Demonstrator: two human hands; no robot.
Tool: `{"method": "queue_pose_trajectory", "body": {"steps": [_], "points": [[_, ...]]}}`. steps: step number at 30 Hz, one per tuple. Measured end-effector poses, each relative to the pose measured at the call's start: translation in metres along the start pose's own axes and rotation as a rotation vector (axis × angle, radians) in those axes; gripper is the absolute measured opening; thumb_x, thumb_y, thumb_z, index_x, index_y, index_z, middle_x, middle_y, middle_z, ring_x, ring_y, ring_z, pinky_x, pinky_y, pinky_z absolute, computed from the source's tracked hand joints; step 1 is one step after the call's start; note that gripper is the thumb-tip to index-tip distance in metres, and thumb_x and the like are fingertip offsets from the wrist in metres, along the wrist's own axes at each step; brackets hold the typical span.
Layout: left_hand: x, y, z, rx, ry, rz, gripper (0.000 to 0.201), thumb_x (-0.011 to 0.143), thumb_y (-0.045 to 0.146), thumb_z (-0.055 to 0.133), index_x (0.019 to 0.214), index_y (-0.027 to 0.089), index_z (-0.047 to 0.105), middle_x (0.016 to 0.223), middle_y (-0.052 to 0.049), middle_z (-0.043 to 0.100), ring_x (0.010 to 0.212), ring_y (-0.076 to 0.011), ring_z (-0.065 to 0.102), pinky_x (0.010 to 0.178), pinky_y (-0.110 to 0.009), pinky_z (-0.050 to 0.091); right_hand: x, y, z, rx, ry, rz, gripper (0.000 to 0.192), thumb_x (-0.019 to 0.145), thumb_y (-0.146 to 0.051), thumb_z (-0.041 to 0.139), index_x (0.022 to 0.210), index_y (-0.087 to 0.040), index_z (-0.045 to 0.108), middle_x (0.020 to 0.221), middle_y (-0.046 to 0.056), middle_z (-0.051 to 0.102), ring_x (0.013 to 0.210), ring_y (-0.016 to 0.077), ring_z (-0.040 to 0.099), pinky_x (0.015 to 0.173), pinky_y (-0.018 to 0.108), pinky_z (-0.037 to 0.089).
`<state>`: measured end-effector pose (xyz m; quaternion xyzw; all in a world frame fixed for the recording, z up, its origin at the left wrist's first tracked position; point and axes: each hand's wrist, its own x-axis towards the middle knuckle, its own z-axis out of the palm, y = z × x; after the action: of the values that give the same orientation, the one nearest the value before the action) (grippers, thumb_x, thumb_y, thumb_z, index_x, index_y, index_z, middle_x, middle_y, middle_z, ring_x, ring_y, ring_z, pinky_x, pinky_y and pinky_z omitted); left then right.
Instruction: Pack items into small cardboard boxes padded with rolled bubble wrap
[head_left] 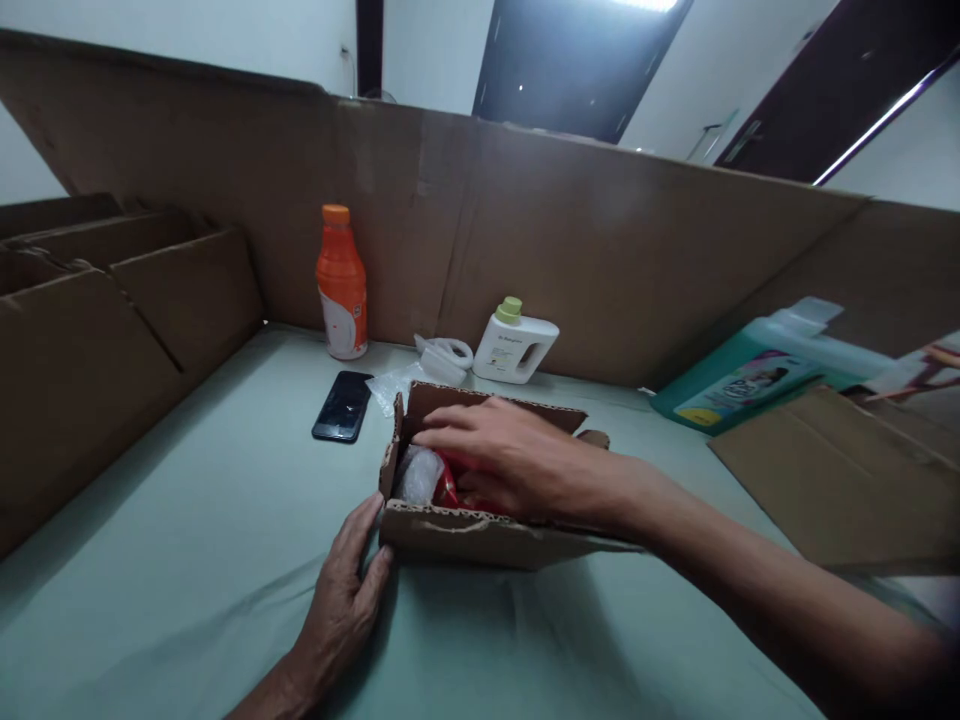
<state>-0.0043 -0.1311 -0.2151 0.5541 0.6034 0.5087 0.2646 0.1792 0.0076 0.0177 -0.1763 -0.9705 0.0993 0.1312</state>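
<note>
A small open cardboard box (457,530) sits on the pale green table (187,560). Inside it I see a red item (448,490) and clear plastic wrap (418,473). My right hand (510,455) reaches into the box from the right, palm down, fingers spread over the red item and touching it; whether it grips it is hidden. My left hand (345,590) rests flat on the table, its fingers pressed against the box's near left corner.
A black phone (343,405) lies left of the box. Behind stand an orange bottle (342,285), a white bottle with a green cap (515,345) and crumpled plastic (427,365). A teal jug (757,375) and flat cardboard (840,480) lie right. Cardboard walls (600,240) surround the table.
</note>
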Motion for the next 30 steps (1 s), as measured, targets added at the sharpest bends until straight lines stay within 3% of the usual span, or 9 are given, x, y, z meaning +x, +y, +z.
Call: {"method": "queue_pose_trajectory", "body": {"steps": [2,4,7,9,12,15,19,26,30], "points": [[-0.002,0.006,-0.008,-0.020,0.021,-0.016,0.052,0.095,0.037,0.054,0.145,0.023,0.051,0.147,-0.015,0.056,0.136,-0.0315,0.053,0.114,-0.056,0.043,-0.041,-0.007,-0.017,-0.047,0.197,0.085,0.034,0.092,-0.020,0.061,0.123,-0.031,0.068,0.125,0.002,0.072,0.111,0.0202,0.068,0.092,0.036,0.053],[-0.003,0.011,-0.019,-0.050,0.033,-0.043,0.057,0.096,0.038,0.056,0.150,0.028,0.044,0.152,-0.013,0.051,0.137,-0.0310,0.052,0.114,-0.056,0.043,-0.095,-0.015,-0.020,-0.098,0.536,0.372,0.023,0.095,-0.030,0.061,0.115,-0.033,0.070,0.118,0.003,0.074,0.110,0.0221,0.068,0.098,0.040,0.052],[-0.002,0.016,-0.033,-0.094,0.053,-0.039,0.063,0.094,0.041,0.060,0.152,0.032,0.039,0.157,-0.011,0.045,0.138,-0.0312,0.051,0.112,-0.055,0.045,-0.168,-0.019,0.016,-0.096,0.955,0.876,0.015,0.091,-0.043,0.064,0.099,-0.035,0.074,0.107,0.007,0.076,0.108,0.0271,0.069,0.101,0.046,0.050],[0.004,0.016,-0.035,-0.118,0.042,-0.025,0.068,0.091,0.043,0.063,0.153,0.032,0.038,0.160,-0.011,0.040,0.142,-0.0317,0.046,0.113,-0.053,0.043,-0.193,-0.015,0.061,0.114,0.852,1.034,0.032,0.083,-0.054,0.067,0.108,-0.035,0.071,0.113,0.008,0.075,0.098,0.0303,0.071,0.090,0.050,0.056],[0.020,0.019,-0.022,-0.185,-0.050,-0.048,0.076,0.086,0.046,0.068,0.153,0.028,0.036,0.161,-0.012,0.037,0.145,-0.0322,0.041,0.115,-0.050,0.041,-0.186,-0.005,0.124,0.439,0.688,1.034,0.066,0.065,-0.055,0.078,0.121,-0.025,0.062,0.117,0.013,0.073,0.090,0.0319,0.072,0.083,0.050,0.059],[0.036,0.027,0.001,-0.290,-0.132,-0.114,0.079,0.081,0.047,0.071,0.148,0.021,0.041,0.149,-0.015,0.051,0.134,-0.0313,0.053,0.111,-0.046,0.045,-0.160,0.003,0.154,0.600,0.691,0.996,0.063,0.064,-0.056,0.078,0.113,-0.019,0.062,0.111,0.014,0.075,0.100,0.0337,0.070,0.088,0.048,0.057],[0.030,0.035,0.007,-0.346,-0.094,-0.158,0.068,0.076,0.048,0.073,0.134,0.017,0.051,0.130,-0.014,0.065,0.121,-0.0289,0.062,0.106,-0.042,0.048,-0.151,-0.010,0.160,0.578,0.766,1.008,0.056,0.069,-0.058,0.075,0.107,-0.019,0.065,0.104,0.013,0.076,0.098,0.0334,0.069,0.087,0.048,0.056],[-0.014,0.047,-0.073,-0.235,0.206,-0.283,0.060,0.070,0.057,0.076,0.113,0.018,0.060,0.107,-0.009,0.074,0.100,-0.0273,0.070,0.088,-0.039,0.056,-0.101,-0.069,0.144,0.596,0.697,0.763,0.044,0.079,-0.051,0.073,0.109,-0.020,0.065,0.105,0.009,0.075,0.095,0.0279,0.068,0.082,0.040,0.056],[-0.002,0.070,-0.069,-0.271,0.183,-0.144,0.054,0.076,0.055,0.073,0.116,0.021,0.061,0.116,-0.008,0.071,0.107,-0.0258,0.067,0.095,-0.038,0.053,-0.094,-0.066,0.121,0.550,0.765,0.773,0.050,0.076,-0.055,0.074,0.110,-0.020,0.064,0.106,0.011,0.075,0.096,0.0280,0.067,0.082,0.040,0.055]]}}
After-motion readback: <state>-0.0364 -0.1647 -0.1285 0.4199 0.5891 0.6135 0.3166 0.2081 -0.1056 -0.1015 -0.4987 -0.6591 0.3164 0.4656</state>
